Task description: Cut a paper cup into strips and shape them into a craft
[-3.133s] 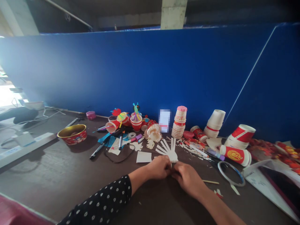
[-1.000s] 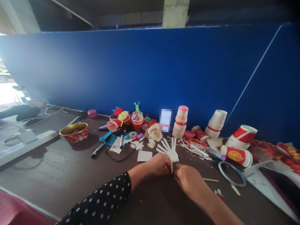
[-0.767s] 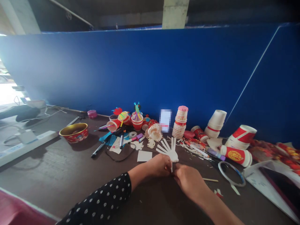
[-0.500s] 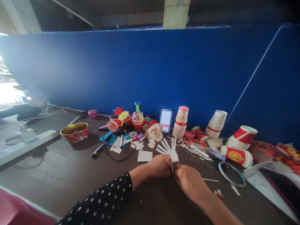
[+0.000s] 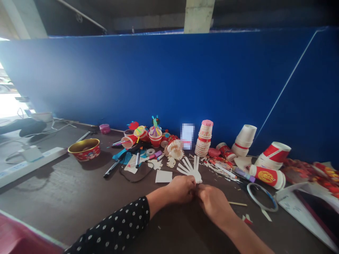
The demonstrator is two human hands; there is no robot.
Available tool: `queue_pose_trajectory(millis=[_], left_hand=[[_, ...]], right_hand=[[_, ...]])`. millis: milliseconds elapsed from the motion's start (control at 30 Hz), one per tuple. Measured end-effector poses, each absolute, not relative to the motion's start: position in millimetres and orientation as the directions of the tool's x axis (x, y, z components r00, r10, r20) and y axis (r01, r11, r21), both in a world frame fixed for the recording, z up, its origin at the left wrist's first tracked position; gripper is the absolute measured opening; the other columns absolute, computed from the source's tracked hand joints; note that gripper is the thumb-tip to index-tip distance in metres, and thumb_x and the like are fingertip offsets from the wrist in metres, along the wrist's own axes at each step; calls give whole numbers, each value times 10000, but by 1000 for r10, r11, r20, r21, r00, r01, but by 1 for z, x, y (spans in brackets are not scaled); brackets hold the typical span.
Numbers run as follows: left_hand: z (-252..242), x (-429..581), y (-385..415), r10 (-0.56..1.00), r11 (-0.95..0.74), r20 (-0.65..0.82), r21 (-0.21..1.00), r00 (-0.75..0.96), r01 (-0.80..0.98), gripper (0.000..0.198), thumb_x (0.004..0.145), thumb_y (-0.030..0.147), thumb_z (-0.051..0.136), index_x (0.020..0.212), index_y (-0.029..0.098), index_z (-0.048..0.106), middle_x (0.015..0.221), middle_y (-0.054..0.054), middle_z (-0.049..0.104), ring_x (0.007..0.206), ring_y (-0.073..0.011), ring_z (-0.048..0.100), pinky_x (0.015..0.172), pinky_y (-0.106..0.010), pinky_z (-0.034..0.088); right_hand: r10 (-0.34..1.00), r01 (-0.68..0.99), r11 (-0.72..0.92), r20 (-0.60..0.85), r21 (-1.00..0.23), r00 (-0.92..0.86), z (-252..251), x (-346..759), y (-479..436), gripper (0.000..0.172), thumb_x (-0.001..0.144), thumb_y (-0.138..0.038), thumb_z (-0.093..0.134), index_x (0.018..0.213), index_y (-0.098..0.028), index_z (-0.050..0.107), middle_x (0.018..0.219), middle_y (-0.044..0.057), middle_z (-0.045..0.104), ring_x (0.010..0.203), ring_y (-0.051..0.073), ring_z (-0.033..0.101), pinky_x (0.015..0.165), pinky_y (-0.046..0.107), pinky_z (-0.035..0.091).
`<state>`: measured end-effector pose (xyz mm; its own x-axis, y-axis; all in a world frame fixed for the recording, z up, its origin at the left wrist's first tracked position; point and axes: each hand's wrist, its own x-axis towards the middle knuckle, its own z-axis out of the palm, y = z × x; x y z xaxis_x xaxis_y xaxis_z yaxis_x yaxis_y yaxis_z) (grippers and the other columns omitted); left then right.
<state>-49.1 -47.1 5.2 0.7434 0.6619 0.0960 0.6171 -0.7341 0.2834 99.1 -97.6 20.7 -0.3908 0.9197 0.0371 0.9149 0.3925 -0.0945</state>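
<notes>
My left hand [image 5: 183, 188] and my right hand [image 5: 212, 198] meet over the dark table, fingers closed and fingertips touching. What they pinch between them is hidden behind the fingers. Right behind the hands lies a white paper piece cut into fanned strips [image 5: 194, 172]. A white square card [image 5: 163, 176] rests just beyond my left wrist. Close to my right forearm is a thin wooden stick [image 5: 237, 204].
Farther back stand a stack of paper cups [image 5: 203, 141], more red and white cups [image 5: 267, 176], markers [image 5: 138, 158] and paper scraps. A roll of tape [image 5: 262, 197] lies at right. A gold-rimmed red bowl [image 5: 84, 151] and a power strip [image 5: 31, 165] are at left.
My fingers have closed in tighter together. A thin white sliver that showed between them is now covered. Objects on the table have stayed put.
</notes>
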Motion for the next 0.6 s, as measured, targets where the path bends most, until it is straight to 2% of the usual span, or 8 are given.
queue_pose_trajectory(millis=[67,200,333,600], left_hand=[[7,-51,-46,645,-746,89,293,759,599,78,660,120,561,703,160,613,864,-34,635,769,-159,570,661,-209,430],[9,-57,-43,597,-762,111,386,794,519,133,644,101,595,758,158,634,773,-14,638,708,-129,565,622,-180,415],[6,-59,-38,591,-749,118,446,798,490,94,666,122,619,749,145,656,746,-13,639,685,-116,563,611,-170,407],[-1,-53,-36,643,-732,114,381,757,565,111,628,82,616,685,154,678,743,-8,648,677,-124,556,574,-179,377]], right_hand=[[904,900,428,51,-86,-425,20,100,-96,273,817,-169,385,855,-177,655,886,93,675,830,177,608,653,221,360],[884,880,467,81,-86,-460,19,101,-95,281,824,-169,384,846,-186,663,861,79,674,790,163,608,634,218,360],[891,887,454,57,-79,-451,20,100,-95,274,822,-177,400,848,-179,673,861,87,672,802,170,607,641,219,368],[894,893,446,81,-68,-440,15,101,-92,273,828,-178,400,839,-184,673,860,84,672,804,172,605,653,221,366]])
